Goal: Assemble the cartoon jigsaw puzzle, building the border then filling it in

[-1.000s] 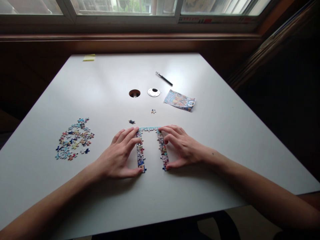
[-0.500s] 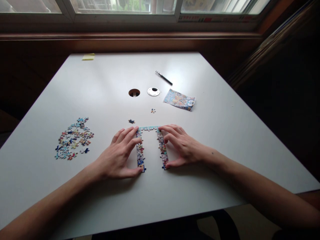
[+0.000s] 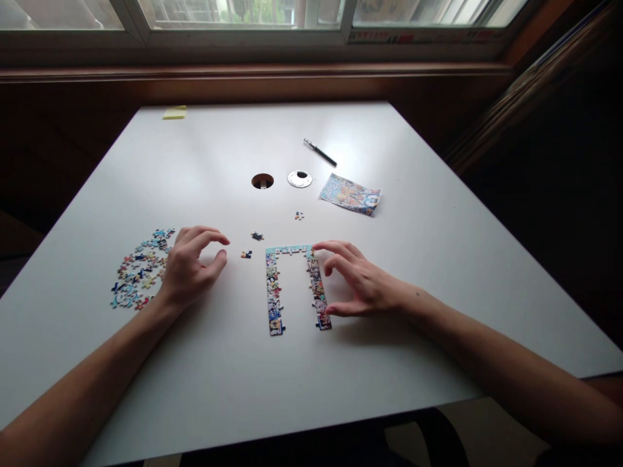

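Note:
A part-built jigsaw frame (image 3: 274, 288), shaped like an upside-down U, lies in the middle of the white table (image 3: 292, 383). My right hand (image 3: 357, 280) rests beside its right strip, fingers spread, fingertips touching the top right corner. My left hand (image 3: 191, 263) hovers left of the frame, fingers curled loosely and apart, holding nothing, between a pile of loose pieces (image 3: 141, 267) and a single small piece (image 3: 246, 254).
Two more loose pieces lie above the frame, one dark (image 3: 257, 236) and one small (image 3: 298, 215). Further back are a picture card (image 3: 350, 194), a pen (image 3: 320, 152), a cable hole (image 3: 262, 181) with its round cap (image 3: 299, 178), and a yellow sticky pad (image 3: 174, 112).
My left hand has left the frame's left strip and moved left toward the loose pile. A small piece now shows where the hand was. My right hand stays put.

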Demonstrator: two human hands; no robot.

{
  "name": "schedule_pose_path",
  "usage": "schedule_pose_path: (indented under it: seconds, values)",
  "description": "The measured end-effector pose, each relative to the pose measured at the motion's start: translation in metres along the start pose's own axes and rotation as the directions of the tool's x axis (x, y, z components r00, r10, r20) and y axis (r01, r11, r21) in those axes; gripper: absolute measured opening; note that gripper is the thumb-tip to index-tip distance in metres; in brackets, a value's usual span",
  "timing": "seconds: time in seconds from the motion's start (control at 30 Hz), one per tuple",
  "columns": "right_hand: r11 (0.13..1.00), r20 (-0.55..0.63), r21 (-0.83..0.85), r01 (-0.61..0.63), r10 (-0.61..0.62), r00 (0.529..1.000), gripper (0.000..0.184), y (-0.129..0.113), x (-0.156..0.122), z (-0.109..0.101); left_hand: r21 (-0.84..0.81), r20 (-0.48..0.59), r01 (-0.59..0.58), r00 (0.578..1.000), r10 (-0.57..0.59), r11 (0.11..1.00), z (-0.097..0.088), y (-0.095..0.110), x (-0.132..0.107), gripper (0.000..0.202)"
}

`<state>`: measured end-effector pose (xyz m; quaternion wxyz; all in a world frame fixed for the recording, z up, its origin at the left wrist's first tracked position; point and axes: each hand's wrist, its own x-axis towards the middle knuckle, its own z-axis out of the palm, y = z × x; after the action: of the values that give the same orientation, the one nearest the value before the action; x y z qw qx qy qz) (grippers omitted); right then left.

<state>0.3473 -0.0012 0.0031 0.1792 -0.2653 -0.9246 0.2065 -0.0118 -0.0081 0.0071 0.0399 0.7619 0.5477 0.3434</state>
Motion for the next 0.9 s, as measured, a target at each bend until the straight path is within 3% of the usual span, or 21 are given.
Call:
schedule_pose_path:
  seconds: [0.17,0.3,0.63,0.9]
  values:
    - [1.0,-0.003,0.009,0.0,0.0,1.0,0.049,0.0013,-0.0004,0.0003,0.05,0.116,-0.112,0.988,0.105,0.992,0.0072,-0.0005,-0.0002,0.022]
    - [1.0,-0.005,0.006,0.001,-0.001,1.0,0.05,0.0015,-0.0001,0.0005,0.069,0.179,-0.141,0.976,0.127,0.988,0.0093,-0.0014,-0.0011,0.023]
    - [1.0,-0.012,-0.009,0.014,-0.014,1.0,0.049,0.001,0.0003,0.0008,0.037,0.298,-0.097,0.951,0.082,0.995,0.0091,-0.0015,0.0022,0.021]
    - [0.999,-0.005,-0.036,0.017,-0.017,1.0,0.049,-0.0007,0.0006,0.0004,-0.038,0.28,-0.071,0.957,0.079,0.997,0.0078,-0.0021,0.001,0.014]
